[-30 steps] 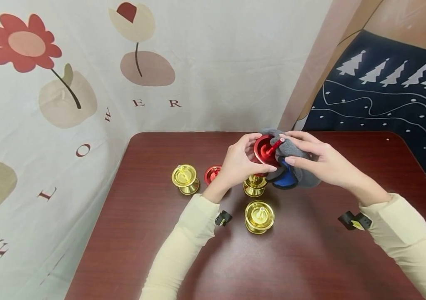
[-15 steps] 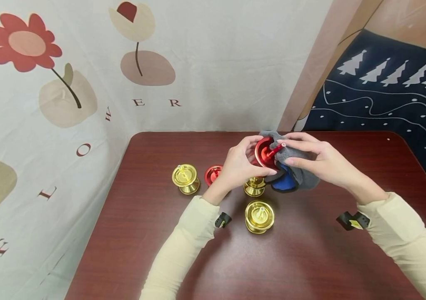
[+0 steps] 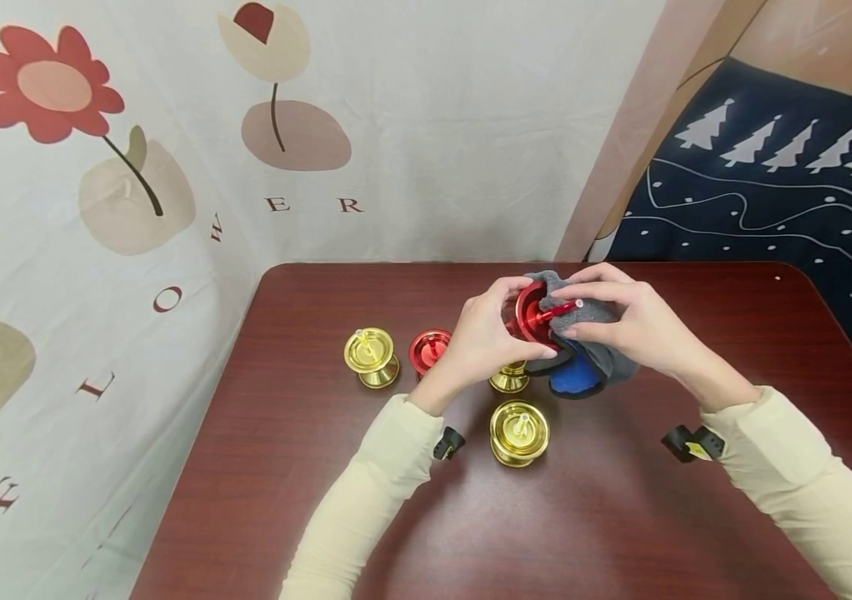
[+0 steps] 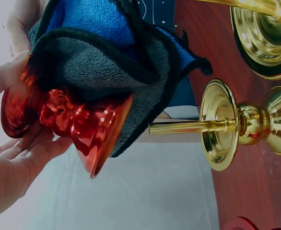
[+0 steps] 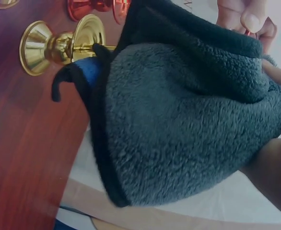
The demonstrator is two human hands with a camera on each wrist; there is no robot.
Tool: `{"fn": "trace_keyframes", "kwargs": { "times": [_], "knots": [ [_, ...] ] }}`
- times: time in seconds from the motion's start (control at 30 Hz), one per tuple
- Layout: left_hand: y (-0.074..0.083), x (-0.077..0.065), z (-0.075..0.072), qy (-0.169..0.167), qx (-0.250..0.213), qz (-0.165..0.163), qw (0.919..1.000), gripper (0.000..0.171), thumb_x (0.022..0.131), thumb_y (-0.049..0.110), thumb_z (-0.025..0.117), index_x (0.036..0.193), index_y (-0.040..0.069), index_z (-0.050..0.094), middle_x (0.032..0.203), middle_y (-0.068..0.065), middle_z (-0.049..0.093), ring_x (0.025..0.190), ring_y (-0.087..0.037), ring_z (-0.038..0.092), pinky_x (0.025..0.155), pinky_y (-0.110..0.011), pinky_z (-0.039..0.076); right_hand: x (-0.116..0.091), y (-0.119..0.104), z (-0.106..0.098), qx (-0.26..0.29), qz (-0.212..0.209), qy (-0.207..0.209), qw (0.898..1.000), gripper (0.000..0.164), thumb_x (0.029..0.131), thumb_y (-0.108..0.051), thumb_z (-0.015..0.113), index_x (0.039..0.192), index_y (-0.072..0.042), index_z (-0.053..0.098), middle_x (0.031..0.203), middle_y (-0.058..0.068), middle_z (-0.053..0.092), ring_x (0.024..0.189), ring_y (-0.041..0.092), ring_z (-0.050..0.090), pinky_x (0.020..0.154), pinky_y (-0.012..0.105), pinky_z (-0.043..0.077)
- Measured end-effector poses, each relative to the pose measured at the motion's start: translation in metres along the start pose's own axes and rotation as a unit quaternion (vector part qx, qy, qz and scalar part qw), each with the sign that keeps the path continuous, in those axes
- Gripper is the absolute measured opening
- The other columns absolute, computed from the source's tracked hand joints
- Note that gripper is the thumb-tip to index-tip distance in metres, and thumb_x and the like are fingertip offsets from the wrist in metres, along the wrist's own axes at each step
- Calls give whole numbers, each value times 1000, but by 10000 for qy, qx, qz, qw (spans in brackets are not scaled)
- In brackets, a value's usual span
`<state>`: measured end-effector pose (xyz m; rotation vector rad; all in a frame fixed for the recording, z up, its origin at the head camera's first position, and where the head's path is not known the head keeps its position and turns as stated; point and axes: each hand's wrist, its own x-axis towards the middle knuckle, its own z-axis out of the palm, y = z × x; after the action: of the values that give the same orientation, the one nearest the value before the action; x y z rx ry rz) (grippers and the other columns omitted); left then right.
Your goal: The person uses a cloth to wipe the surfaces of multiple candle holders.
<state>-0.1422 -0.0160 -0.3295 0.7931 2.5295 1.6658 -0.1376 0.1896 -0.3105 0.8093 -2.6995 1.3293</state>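
Observation:
My left hand (image 3: 489,329) grips a red oil lamp (image 3: 531,317), a shiny footed metal cup with a thin tube in its middle. The lamp is held above the table, tilted with its bowl toward the right. In my right hand (image 3: 632,321) is a grey cloth (image 5: 179,124) with a dark edge and a blue patch (image 3: 574,375). The fingers press this cloth into the bowl, near the tube. From the left wrist, the lamp's waist (image 4: 55,112) shows between the left fingers, and the cloth hangs over the bowl's rim.
On the brown table (image 3: 411,517) stand several more lamps. One gold lamp (image 3: 369,354) is at the left, a red one (image 3: 428,348) lies partly behind the left forearm. Another gold lamp (image 3: 510,381) sits under the hands, and a third (image 3: 518,433) is nearer the front.
The red lamp has moved slightly down and right, and its bowl has turned further to the right. My right hand has shifted a little left with the cloth, whose blue patch now hangs lower.

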Motion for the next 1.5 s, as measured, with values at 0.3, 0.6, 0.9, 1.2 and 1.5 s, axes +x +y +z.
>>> {"fn": "trace_keyframes", "kwargs": {
  "times": [0.3, 0.6, 0.9, 1.2, 1.5],
  "knots": [
    [3, 0, 1, -122, 500, -164, 9985, 73, 62, 14, 85, 123, 2, 47, 116, -11, 58, 92, -18, 62, 77, -15, 46, 2, -1, 8, -301, -41, 256, 9992, 33, 70, 0, 76, 102, -5, 69, 99, 4, 56, 94, 13, 45, 70, 25, 42],
    [3, 4, -2, -87, 402, -15, 9992, 69, 59, 16, 87, 118, 2, 53, 109, -10, 63, 87, -15, 64, 74, -14, 47, 1, -2, 4, -33, 89, 199, 9998, 31, 74, -4, 75, 104, -6, 69, 101, 3, 54, 96, 13, 44, 70, 22, 42],
    [6, 7, -5, -240, 502, -119, 9984, 70, 59, 17, 87, 120, 1, 55, 112, -10, 62, 89, -15, 64, 74, -13, 47, -1, -4, -2, -131, 72, 191, 9997, 29, 74, -5, 75, 103, -7, 69, 102, 1, 54, 95, 13, 44, 71, 23, 42],
    [0, 7, -6, -175, 763, -242, 9966, 72, 59, 19, 87, 121, 2, 55, 112, -9, 62, 90, -15, 63, 75, -14, 46, -5, -13, -19, -245, 154, 322, 9991, 29, 74, -2, 74, 102, -9, 70, 104, -3, 54, 97, 8, 43, 69, 19, 43],
    [-1, 12, -17, -720, -337, -372, 9961, 76, 62, 13, 84, 128, 2, 48, 123, -8, 55, 103, -14, 57, 85, -18, 44, -3, -13, -30, -552, -220, 289, 9978, 34, 72, 0, 75, 105, -8, 69, 109, -3, 53, 100, 5, 42, 70, 14, 43]
  ]
}}
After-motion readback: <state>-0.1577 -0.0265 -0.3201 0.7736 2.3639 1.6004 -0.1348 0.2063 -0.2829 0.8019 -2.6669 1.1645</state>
